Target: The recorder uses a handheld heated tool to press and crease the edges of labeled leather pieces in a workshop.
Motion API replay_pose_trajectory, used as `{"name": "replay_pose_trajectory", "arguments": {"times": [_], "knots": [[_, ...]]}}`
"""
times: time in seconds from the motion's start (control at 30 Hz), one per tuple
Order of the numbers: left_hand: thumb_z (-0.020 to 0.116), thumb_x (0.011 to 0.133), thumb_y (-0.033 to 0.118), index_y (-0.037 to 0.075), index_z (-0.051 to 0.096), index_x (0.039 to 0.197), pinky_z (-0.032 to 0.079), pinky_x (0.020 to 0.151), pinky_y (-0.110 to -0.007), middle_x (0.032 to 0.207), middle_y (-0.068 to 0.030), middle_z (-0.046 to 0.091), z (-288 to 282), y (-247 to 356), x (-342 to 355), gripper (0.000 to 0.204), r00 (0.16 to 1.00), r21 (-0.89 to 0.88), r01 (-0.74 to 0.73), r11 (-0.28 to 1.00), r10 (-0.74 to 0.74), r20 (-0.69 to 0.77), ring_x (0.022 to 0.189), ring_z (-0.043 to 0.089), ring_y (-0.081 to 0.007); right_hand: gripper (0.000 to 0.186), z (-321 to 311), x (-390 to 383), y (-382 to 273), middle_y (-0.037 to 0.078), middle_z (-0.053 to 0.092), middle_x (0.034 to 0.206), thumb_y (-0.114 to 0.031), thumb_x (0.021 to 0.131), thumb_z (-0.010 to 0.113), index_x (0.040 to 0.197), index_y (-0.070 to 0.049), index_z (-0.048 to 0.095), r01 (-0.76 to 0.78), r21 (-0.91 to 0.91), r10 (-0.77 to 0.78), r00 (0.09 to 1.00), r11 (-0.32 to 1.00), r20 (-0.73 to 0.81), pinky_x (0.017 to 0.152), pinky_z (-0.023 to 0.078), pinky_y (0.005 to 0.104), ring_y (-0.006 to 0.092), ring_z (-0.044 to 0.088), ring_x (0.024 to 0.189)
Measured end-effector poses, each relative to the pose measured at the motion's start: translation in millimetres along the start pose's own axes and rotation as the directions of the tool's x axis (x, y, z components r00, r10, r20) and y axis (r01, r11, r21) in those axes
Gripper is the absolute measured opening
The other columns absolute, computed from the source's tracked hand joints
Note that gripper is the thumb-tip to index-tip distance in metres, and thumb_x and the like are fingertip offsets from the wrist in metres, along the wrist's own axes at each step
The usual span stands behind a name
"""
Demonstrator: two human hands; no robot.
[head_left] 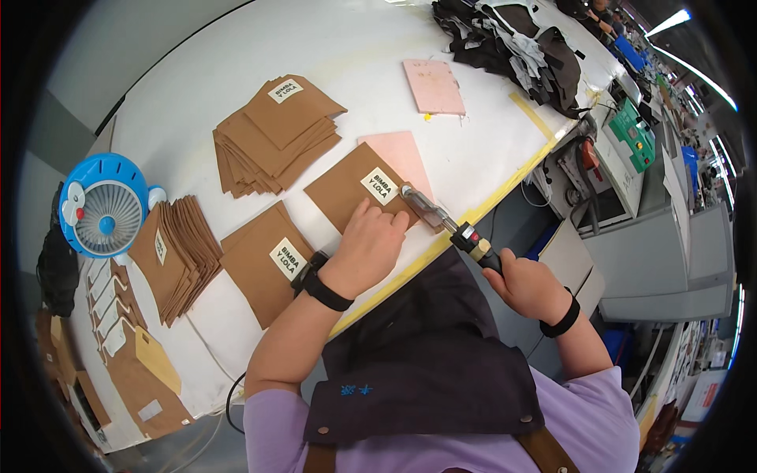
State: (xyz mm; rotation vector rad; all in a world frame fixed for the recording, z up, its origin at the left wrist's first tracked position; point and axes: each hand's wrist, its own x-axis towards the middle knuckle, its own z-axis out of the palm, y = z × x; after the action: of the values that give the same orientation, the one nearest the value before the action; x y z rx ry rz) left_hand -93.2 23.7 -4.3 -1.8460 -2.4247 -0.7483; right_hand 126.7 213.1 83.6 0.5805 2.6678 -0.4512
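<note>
My left hand (373, 244) rests on a brown sheet piece (334, 190) with a white printed label (378, 185), fingers bent and fingertips pressing below the label. My right hand (522, 280) grips the dark handle of an electric hand tool (477, 245), whose metal head lies on that piece right of the label. A pink sheet (394, 150) lies partly beneath it. Just left of my left wrist are more labelled brown pieces (256, 244) and a small black object (313, 262), partly hidden.
Brown stacks (276, 126) (177, 260), a blue fan (106, 205), tagged brown items (126, 347), a pink pad (434, 87) and dark fabric (520, 47) share the white table (331, 47). Grey machinery (631, 252) and cables stand at right. People (603, 20) are far back.
</note>
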Motion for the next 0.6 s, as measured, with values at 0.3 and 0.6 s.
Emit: {"name": "replay_pose_trajectory", "arguments": {"times": [0.3,0.6], "knots": [[0.070,0.089,0.013,0.001,0.063,0.109,0.044,0.108,-0.051,0.085,-0.0134,0.067,2,5,6,0.024,1.000,0.028,-0.020,0.999,0.019,0.013,0.088,0.063,-0.0322,0.046,-9,113,-24,0.024,0.066,0.076,-0.042,0.106,0.051,0.097,0.003,0.055,0.198,-0.031,-0.200,0.954,0.980,-0.223,0.066,0.053,0.0515,0.0447,0.066,0.072],[0.070,0.089,0.013,0.001,0.063,0.114,0.044,0.109,-0.050,0.087,-0.0141,0.068,2,0,5,0.028,0.999,0.061,0.004,0.998,-0.006,0.032,0.091,0.063,-0.0323,0.045,6,34,3,0.022,0.067,0.073,-0.044,0.104,0.053,0.097,0.000,0.053,0.086,0.006,-0.084,0.985,0.996,-0.153,0.063,0.053,0.0525,0.0446,0.067,0.069]]}}
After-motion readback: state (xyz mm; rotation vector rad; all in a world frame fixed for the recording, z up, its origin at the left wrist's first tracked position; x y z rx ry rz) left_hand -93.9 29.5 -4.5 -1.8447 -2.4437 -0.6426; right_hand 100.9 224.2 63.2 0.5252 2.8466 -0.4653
